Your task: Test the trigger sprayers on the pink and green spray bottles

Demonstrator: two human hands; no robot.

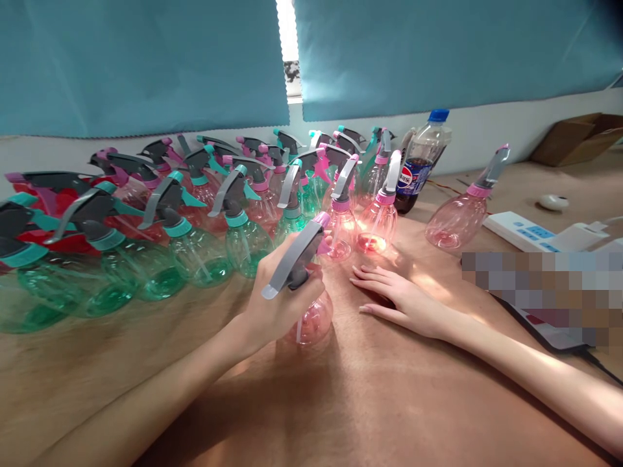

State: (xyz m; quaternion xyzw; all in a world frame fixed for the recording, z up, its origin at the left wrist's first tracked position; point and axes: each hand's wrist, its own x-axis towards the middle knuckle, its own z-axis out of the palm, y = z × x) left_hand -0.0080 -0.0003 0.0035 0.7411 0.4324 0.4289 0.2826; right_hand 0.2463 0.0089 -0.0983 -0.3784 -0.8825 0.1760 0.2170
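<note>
Now | left hand (280, 305): fingers clamped round pink spray bottle (311, 321), centre frame, on table (365, 402) | right hand (394, 295): flat, fingers straight, empty | risk: a careless swing likely topples crowded bottles (204, 253) behind.

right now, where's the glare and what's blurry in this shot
Head view: the bright gap between the blue curtains is blown out; light through a pink bottle casts a bright pink glow on the table; the green bottles at the left edge smear and stretch; a pixelated block masks the right side.
</note>
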